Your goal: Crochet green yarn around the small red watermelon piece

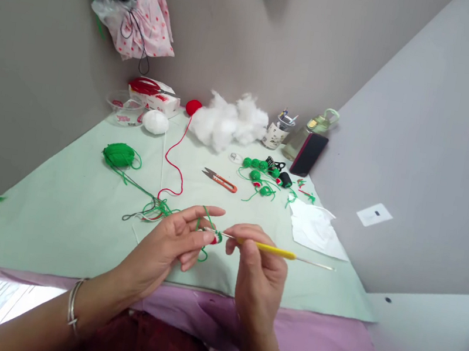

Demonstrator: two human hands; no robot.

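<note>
My left hand pinches a small crocheted piece in red, white and green, with green yarn looped over its raised index finger. In my right hand is a crochet hook with a yellow handle, held like a pen. The hook's thin metal tip meets the crocheted piece between both hands. Its other metal end points off to the right. Beside my left wrist lies a tangle of green, red and white yarn on the table. My left fingers partly hide the piece.
Orange-handled thread snips lie mid-table. Small green crocheted balls with loose tails sit right of them. A green yarn ball, white yarn ball, red yarn ball and white stuffing are farther back. A phone leans against a bottle.
</note>
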